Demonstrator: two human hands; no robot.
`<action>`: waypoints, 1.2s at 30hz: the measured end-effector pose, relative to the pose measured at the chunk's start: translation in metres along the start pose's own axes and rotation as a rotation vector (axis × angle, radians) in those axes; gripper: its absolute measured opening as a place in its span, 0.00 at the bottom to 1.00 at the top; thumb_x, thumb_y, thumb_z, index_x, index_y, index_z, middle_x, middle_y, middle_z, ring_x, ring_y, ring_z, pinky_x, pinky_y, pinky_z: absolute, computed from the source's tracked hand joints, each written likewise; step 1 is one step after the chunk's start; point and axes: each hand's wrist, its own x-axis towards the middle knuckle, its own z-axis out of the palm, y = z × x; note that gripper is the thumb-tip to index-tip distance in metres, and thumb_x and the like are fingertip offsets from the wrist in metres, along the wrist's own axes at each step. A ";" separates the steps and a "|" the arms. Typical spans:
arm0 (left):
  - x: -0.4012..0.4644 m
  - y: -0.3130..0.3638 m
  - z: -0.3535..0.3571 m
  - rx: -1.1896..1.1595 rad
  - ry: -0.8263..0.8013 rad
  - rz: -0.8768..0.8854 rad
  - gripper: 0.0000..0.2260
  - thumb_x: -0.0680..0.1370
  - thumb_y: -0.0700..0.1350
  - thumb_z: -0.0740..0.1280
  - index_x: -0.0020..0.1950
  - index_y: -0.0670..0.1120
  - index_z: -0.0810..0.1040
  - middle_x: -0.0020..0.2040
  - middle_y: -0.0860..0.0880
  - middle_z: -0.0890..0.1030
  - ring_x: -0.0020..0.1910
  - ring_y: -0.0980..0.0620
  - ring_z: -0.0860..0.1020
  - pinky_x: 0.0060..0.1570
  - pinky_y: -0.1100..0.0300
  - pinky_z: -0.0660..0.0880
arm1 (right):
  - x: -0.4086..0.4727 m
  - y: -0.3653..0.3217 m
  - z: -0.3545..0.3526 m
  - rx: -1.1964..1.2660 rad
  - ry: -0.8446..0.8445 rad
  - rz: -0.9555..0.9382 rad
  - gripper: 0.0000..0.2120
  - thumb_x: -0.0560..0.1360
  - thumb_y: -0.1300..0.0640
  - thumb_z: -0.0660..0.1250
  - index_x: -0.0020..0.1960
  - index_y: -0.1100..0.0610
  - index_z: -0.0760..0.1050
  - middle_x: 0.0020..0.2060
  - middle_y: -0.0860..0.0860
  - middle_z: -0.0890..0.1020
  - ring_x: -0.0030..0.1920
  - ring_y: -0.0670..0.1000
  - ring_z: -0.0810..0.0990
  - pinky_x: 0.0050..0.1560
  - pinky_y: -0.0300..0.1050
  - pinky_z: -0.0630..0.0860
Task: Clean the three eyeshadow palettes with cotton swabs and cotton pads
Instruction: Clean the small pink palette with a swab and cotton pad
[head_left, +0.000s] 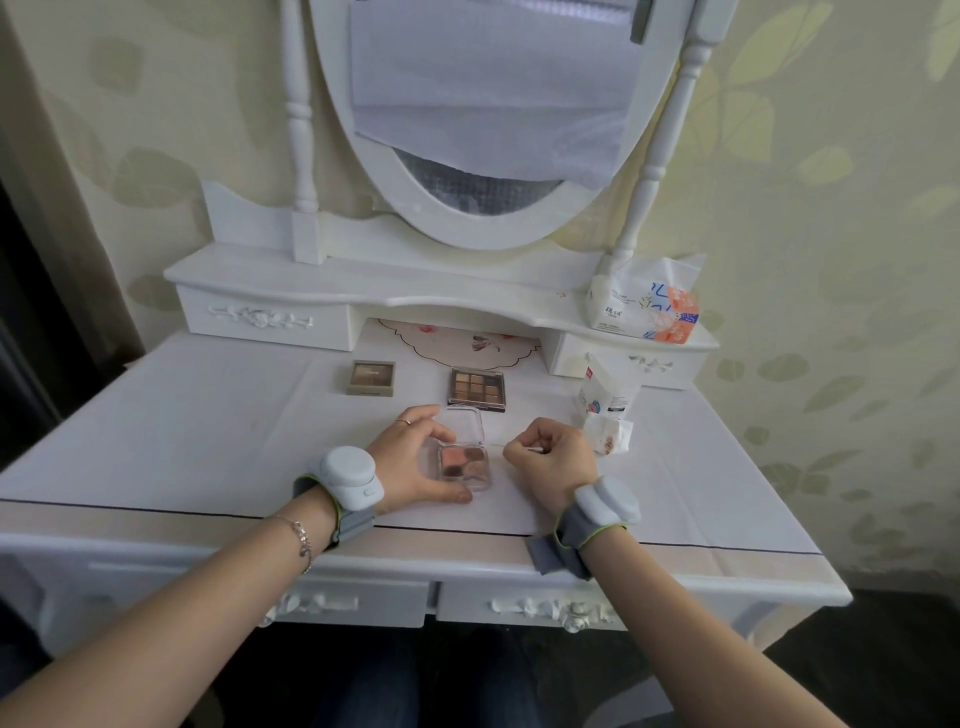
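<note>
Head view: left hand (410, 462) grips the open clear palette (464, 465) on the tabletop (208, 415); beside it, right hand (556, 457) pinches a cotton swab (535, 449).

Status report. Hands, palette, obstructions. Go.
Left hand steadies open clear palette. Right hand pinches cotton swab beside it. Nothing in the way.

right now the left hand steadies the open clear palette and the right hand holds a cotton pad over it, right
Not quite. The head view shows the right hand pinching a cotton swab, not a cotton pad, beside the palette. The left hand does steady the open clear palette.
</note>
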 end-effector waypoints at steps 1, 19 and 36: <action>0.001 -0.001 0.000 0.008 -0.004 0.006 0.36 0.57 0.61 0.77 0.61 0.49 0.73 0.73 0.50 0.59 0.71 0.55 0.61 0.63 0.70 0.56 | 0.000 0.000 0.000 0.018 -0.013 -0.006 0.12 0.67 0.62 0.68 0.28 0.52 0.71 0.24 0.47 0.69 0.28 0.46 0.65 0.30 0.37 0.63; 0.000 -0.003 -0.001 0.027 -0.017 -0.007 0.35 0.57 0.60 0.78 0.60 0.49 0.74 0.73 0.50 0.60 0.71 0.56 0.61 0.65 0.69 0.56 | 0.000 0.004 -0.005 0.097 -0.198 -0.035 0.11 0.67 0.64 0.68 0.29 0.53 0.74 0.27 0.50 0.73 0.32 0.47 0.68 0.35 0.40 0.66; -0.003 0.003 -0.002 -0.009 0.006 -0.017 0.44 0.47 0.70 0.65 0.60 0.50 0.73 0.73 0.51 0.60 0.71 0.56 0.62 0.64 0.69 0.57 | -0.005 0.000 -0.004 0.081 -0.237 -0.066 0.10 0.68 0.66 0.68 0.31 0.55 0.74 0.27 0.53 0.71 0.29 0.46 0.64 0.29 0.36 0.62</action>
